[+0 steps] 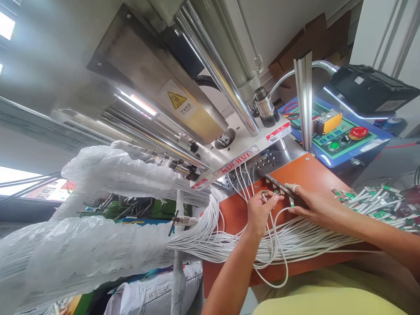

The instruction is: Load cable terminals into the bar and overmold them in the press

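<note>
My left hand [260, 212] pinches a white cable end with a small green and metal connector [265, 194] above the orange work surface. My right hand [303, 204] is closed around the near end of a metal bar [278, 183] with slots, whose far end points to the press. A white cable with a green connector [292, 204] hangs at the right fingertips. Several white cables [243, 183] run out from under the press plate marked MIN HUI [241, 159].
A thick bundle of white cables [229, 247] crosses the orange surface [320, 175]. Loose connector ends [383, 201] pile at the right. Behind stands a blue control box [354, 144] with a red button. Plastic-wrapped cables [82, 249] fill the left.
</note>
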Demonstrator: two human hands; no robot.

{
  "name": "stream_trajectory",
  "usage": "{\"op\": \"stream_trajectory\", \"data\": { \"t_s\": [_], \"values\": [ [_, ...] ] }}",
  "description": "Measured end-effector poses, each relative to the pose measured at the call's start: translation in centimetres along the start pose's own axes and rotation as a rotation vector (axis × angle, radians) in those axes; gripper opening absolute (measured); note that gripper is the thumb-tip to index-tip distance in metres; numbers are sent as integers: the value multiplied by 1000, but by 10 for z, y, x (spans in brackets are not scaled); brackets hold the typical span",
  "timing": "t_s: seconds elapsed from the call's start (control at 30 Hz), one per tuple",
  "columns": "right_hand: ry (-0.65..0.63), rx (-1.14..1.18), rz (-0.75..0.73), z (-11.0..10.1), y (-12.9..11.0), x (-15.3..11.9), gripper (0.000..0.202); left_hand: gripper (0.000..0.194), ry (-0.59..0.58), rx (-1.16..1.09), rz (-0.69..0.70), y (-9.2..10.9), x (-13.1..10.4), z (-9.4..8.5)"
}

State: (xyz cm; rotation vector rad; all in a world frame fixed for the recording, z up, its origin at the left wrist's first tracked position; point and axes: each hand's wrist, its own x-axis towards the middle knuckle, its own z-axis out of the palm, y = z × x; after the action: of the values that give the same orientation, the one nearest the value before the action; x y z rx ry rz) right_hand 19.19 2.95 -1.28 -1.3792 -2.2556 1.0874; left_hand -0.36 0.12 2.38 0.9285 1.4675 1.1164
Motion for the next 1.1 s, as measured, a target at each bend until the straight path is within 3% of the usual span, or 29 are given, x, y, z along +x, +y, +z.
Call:
{"op": "stream_trajectory", "data": {
  "t_s": [0.27, 0.5, 0.73, 0.9, 1.1],
  "values": [
    [13, 2, 0, 8, 7, 2, 51, 12, -127, 300, 145, -7, -2, -5],
    [19, -28, -12, 8, 7, 1, 55, 8, -86, 562, 360, -10, -1, -6],
    [101, 37, -59, 16, 14, 1, 54, 11, -91, 615, 422, -8, -2, -4],
    [89, 53, -101, 16, 12, 1, 46, 10, -26, 544, 347, -11, -1, -6],
    [86, -17, -75, 15, 7, -2, 33, 17, -20, 241, 166, -13, 6, -10]
  ]
}}
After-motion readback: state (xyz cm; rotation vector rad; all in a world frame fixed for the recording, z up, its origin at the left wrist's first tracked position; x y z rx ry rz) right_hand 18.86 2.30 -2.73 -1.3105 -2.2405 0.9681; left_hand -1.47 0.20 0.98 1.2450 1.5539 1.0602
